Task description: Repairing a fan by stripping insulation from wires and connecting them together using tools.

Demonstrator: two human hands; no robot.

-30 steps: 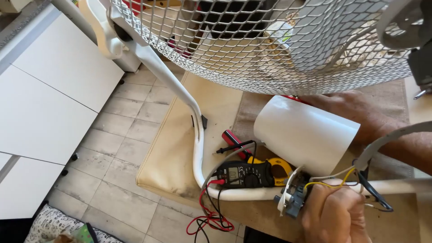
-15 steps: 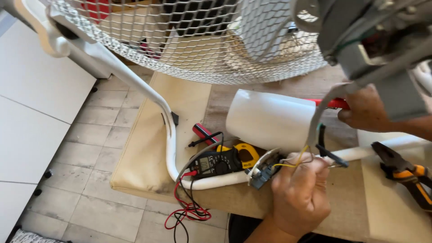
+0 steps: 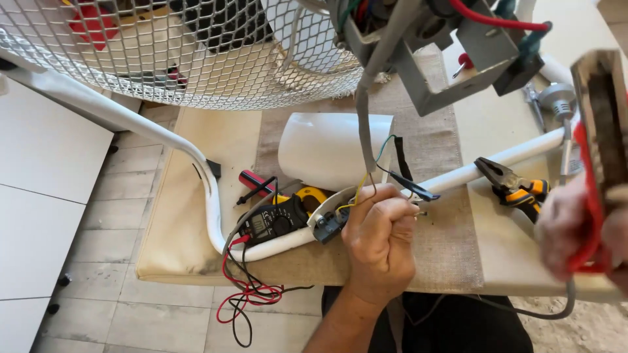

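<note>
While the left hand pinches loose wires, the blurred right hand seemingly grips a red part; the fan lies open, unassembled.

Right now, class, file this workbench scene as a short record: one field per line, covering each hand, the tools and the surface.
left hand: fist closed on thin wires by the white tube
right hand: blurred at frame edge, gripping a red part
tools: clamp meter with red and black leads; pliers
overhead: mesh fan guard
surface: cloth-covered table
</note>
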